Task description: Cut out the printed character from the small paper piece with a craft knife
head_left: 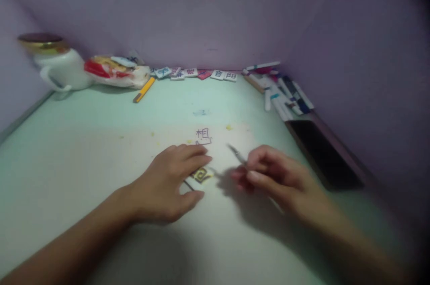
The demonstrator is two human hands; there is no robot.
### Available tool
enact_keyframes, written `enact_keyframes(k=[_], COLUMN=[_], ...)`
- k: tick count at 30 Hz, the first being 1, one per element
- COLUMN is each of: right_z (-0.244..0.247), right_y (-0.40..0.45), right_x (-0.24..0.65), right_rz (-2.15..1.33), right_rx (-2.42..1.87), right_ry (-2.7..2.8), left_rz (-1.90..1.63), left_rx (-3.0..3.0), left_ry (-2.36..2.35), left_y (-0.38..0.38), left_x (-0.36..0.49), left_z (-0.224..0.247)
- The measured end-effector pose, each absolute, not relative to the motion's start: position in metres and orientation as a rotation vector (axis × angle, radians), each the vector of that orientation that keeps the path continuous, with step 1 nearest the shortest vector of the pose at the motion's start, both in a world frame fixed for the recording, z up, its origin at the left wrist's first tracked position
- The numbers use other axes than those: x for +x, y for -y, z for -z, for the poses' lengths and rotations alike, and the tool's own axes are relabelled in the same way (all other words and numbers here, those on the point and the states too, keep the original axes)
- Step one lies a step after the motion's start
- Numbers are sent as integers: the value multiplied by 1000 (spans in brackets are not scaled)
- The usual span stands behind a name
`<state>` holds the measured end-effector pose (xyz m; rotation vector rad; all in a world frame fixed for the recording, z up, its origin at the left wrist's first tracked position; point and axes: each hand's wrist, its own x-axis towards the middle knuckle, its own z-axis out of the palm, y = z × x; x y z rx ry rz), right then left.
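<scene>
- Pale green tabletop (pixel 110 105), whitish across its nearer part, stretches beneath both hands and meets a lilac wall (pixel 201 11).
- On it, the left hand (pixel 164 186) lies palm down, thumb and fingers set wide apart around a small whitish piece with a dark, yellow-edged character (pixel 200 174); whether they squeeze it, I cannot tell.
- This piece sits near the middle, partly hidden by that hand.
- The right hand (pixel 272 173) grips a slim grey pen-shaped tool with a pointed tip (pixel 237 153) in its fingertips, narrowly closed, the tip aimed up and leftward, apart from the piece.
- Just beyond the left fingers is a purple-outlined character (pixel 203 136); yellow scraps (pixel 229 127) lie near it.
- Small white and pink character tiles (pixel 190 72) line the wall.
- Further left: a flat orange-yellow strip with a dark end (pixel 144 90), a red, yellow and white plastic packet (pixel 114 72), and a glossy white mug (pixel 75 70).
- Rightward: white-barrelled markers (pixel 278 97), heaped, beside a flat black rectangular phone-like slab (pixel 324 155).
</scene>
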<state>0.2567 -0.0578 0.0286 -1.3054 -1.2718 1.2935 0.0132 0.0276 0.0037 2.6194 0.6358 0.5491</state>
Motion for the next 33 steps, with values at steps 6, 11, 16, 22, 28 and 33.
enact_keyframes(k=[6, 11, 16, 22, 28, 33], right_z=[-25, -13, -3, -1, -5, -3], right_y=[61, 66, 67, 68, 68, 67], right_x=[242, 236, 231, 233, 234, 229], right_rz=[-948, -769, -577, -562, -462, -237], right_rx=[-1631, -1804, -1737, -1686, -1696, -1694], right_ry=[1651, 1707, 1809, 1808, 1861, 1943], left_rz=[-408, -491, -560, -552, -534, -531], left_rx=[2613, 2637, 2691, 2722, 2713, 2711], left_ry=[-663, -659, -665, -689, -679, -638], left_y=[-34, -32, -30, -30, -31, -31], left_x=[11, 14, 14, 13, 12, 12], left_z=[-8, -5, 0, 2, 1, -1])
